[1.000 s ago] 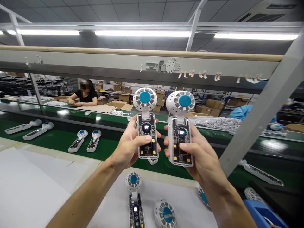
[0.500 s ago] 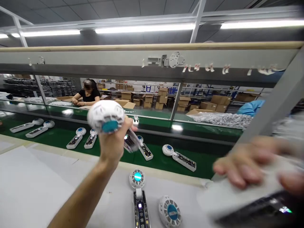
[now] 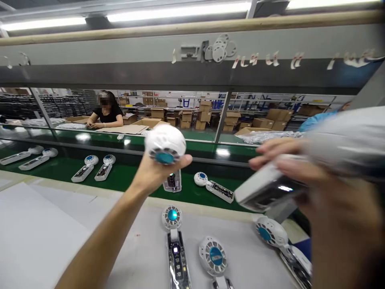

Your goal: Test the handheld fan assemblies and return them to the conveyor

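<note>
My left hand (image 3: 156, 170) grips a white handheld fan (image 3: 167, 140) with a teal hub, its round head above my fist. Below my fingers shows its handle end, with a circuit board inside. At the right, my right hand (image 3: 325, 180) is wrapped round another handheld fan (image 3: 258, 186), tilted, with a small light on its handle; its blurred head is close to the camera. Beneath my hands on the white worktop (image 3: 135, 245) lie a fan with a lit hub (image 3: 172, 216), a second fan (image 3: 213, 257) and a third fan (image 3: 272, 233) under my right forearm.
Several fans, including one fan (image 3: 215, 186) near the middle, lie on the green conveyor belt (image 3: 126, 182) beyond the worktop. A grey shelf beam (image 3: 120, 74) crosses above. A person (image 3: 106, 112) sits across the line; cardboard boxes (image 3: 206, 114) stand behind.
Both hands still hold their fans. My left hand has moved right in view; my right hand has risen and turned its fan, uncovering the third fan on the worktop. The view has tipped downward.
</note>
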Demonstrator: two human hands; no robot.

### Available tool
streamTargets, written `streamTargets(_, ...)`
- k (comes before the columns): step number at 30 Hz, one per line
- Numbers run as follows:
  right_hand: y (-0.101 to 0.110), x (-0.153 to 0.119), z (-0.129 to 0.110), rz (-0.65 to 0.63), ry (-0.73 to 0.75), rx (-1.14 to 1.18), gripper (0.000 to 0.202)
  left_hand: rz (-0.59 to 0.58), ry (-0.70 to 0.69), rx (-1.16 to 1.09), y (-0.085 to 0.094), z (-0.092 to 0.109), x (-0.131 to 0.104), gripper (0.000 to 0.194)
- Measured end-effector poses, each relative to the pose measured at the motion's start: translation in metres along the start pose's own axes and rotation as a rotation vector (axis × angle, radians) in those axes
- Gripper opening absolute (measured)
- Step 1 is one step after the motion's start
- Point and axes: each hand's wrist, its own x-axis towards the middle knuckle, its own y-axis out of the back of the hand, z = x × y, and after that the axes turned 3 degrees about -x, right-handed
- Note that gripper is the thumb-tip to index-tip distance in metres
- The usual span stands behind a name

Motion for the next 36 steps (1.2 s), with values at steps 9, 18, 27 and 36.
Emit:
streamTargets(9, -0.055, 0.022, 0.147, -0.340, -0.673, -0.933, 0.045, -0.056, 0.363, 0.127, -0.020, -0.130, 0.011, 0.045)
streamTargets(18, -0.092, -0.012, 0.171, -0.446, -0.599, -1.045, 0.045, -0.048, 0.360, 0.444, -0.009, -0.187, 0.004, 0.050)
streamTargets(27, -0.137, -0.038, 0.149, -0.761, -0.461, -0.889, 0.028, 0.053, 0.477, 1.019, 0.041, -0.198, 0.005, 0.037)
streamTargets(36, -0.126, -0.017, 0.125, -0.620, -0.633, -0.462, 0.034, 0.173, 0.874, 0.923, 0.082, -0.196, 0.014, 0.074)
